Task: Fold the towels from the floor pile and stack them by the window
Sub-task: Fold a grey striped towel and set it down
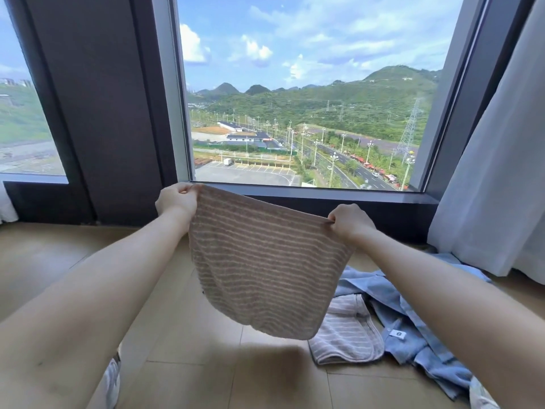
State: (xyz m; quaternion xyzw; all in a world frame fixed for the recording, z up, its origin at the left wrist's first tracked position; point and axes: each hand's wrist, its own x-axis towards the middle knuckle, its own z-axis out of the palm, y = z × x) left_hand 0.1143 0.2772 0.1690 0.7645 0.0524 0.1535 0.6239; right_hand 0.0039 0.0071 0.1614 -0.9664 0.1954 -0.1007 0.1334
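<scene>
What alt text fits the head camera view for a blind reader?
The left hand and right hand pinch the top corners of a tan striped towel, holding it up before a window. On the wood floor lie a grey striped towel and blue cloth, near a white curtain.

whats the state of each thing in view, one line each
brown striped towel: held up off the floor, hanging spread out
left hand: pinching its top left corner
right hand: pinching its top right corner
grey striped towel: on the floor, loosely folded
blue cloth: crumpled on the floor
curtain: drawn aside
</scene>
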